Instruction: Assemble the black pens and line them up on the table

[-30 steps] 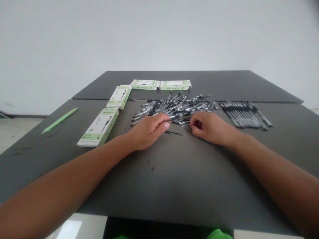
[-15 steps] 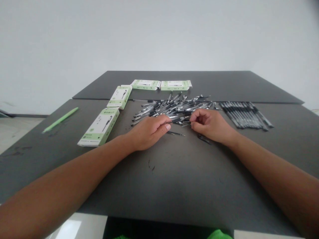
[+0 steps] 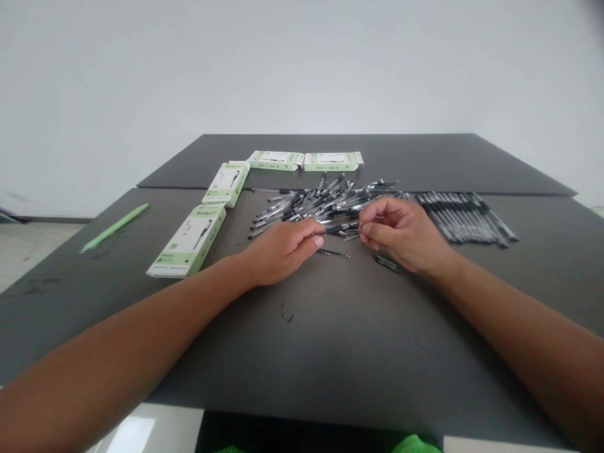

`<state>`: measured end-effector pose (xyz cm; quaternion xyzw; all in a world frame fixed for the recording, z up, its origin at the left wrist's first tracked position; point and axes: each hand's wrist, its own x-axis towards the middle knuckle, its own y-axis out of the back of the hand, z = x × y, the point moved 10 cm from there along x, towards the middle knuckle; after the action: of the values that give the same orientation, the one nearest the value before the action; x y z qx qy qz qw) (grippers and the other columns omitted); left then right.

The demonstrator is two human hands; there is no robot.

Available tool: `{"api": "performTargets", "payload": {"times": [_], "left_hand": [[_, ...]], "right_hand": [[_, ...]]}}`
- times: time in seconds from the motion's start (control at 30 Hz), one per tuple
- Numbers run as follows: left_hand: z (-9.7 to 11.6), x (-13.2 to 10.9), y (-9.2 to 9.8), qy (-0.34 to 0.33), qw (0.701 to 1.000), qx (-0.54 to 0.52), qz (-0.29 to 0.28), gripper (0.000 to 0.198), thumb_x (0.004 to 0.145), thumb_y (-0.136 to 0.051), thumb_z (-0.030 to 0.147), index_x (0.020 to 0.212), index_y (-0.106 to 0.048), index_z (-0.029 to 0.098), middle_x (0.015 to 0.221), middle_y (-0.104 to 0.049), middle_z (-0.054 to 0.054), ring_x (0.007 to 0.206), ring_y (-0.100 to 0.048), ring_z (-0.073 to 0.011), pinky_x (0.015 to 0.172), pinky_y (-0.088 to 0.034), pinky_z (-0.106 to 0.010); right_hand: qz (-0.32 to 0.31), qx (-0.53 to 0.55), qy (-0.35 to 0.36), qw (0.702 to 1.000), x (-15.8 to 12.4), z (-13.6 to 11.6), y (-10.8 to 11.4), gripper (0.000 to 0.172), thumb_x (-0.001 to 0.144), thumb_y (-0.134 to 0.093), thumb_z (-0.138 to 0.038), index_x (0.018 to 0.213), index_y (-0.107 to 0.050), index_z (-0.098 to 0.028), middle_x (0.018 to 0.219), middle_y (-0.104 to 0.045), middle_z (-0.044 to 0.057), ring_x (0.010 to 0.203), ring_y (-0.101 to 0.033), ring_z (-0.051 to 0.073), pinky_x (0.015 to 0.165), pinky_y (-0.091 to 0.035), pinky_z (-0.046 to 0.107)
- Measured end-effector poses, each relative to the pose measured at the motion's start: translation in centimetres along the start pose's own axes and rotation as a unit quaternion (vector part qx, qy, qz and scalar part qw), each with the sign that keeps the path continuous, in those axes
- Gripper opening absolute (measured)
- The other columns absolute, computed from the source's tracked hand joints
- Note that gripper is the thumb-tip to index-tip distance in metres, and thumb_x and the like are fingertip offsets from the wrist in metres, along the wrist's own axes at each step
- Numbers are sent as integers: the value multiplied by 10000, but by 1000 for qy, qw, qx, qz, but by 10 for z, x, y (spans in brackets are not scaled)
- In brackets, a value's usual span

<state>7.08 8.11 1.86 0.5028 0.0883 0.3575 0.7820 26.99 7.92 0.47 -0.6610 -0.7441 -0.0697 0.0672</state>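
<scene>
A large loose heap of clear and black pens [image 3: 302, 204] lies in the middle of the dark table. My left hand [image 3: 285, 251] is closed at the heap's near edge, thumb and forefinger pinched on a pen whose dark part points right. Just right of it, my right hand [image 3: 399, 233] has its thumb and fingertips together; whatever they hold is too small to make out. A thin refill [image 3: 334, 253] lies between the hands, and a black pen cap [image 3: 387, 263] is below my right hand. To the right, several pens [image 3: 462, 218] lie side by side in a row.
Four white and green boxes stand around the heap: one at the near left [image 3: 189, 242], another behind it [image 3: 227, 184], and two at the back [image 3: 276, 160], [image 3: 333, 162]. A green pen [image 3: 116, 227] lies at the far left of the table [image 3: 330, 352].
My right hand has turned and its fingers have loosened a little, rising slightly. My left hand has stayed in place with the pen.
</scene>
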Motion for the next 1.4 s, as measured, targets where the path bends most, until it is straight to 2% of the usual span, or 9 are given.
{"api": "performTargets", "payload": {"times": [0.23, 0.7, 0.93, 1.17, 1.4], "left_hand": [[2, 0, 0, -9, 1000, -4, -4, 346, 1145, -481, 463, 1270, -688, 216, 1044, -784, -27, 923, -738, -203, 810, -488, -322], [3, 0, -1, -4, 1000, -2, -17, 347, 1145, -481, 462, 1274, -694, 220, 1013, -779, -21, 888, -723, -198, 783, -473, -319], [4, 0, -1, -10, 1000, -1, -19, 348, 1146, -484, 456, 1284, -697, 218, 1081, -792, -35, 954, -743, -209, 817, -486, -328], [7, 2, 0, -21, 1000, 5, -20, 340, 1149, -482, 444, 1255, -714, 220, 1061, -797, -32, 939, -739, -207, 811, -484, -325], [7, 3, -1, -25, 1000, 6, -15, 337, 1145, -490, 436, 1255, -727, 224, 1075, -807, -35, 945, -748, -206, 820, -495, -323]], "right_hand": [[-5, 27, 18, 999, 1, -2, -1, 215, 856, -901, -212, 921, -697, -225, 805, -727, 1, 604, -603, 116, 539, -458, 265], [-12, -7, 22, 1000, 1, -8, -4, 269, 829, -946, -292, 923, -703, -227, 862, -742, 17, 672, -651, 141, 589, -552, 287], [-22, -22, 22, 999, 0, -7, -6, 291, 832, -954, -329, 939, -703, -230, 869, -738, 24, 698, -658, 152, 603, -554, 292], [-29, -38, 14, 999, -2, -7, -7, 332, 807, -972, -348, 971, -707, -235, 874, -722, 30, 718, -638, 161, 599, -526, 295], [-24, -74, 42, 996, -3, -10, -7, 292, 840, -947, -350, 967, -710, -237, 905, -697, 37, 793, -616, 180, 641, -499, 315]]}}
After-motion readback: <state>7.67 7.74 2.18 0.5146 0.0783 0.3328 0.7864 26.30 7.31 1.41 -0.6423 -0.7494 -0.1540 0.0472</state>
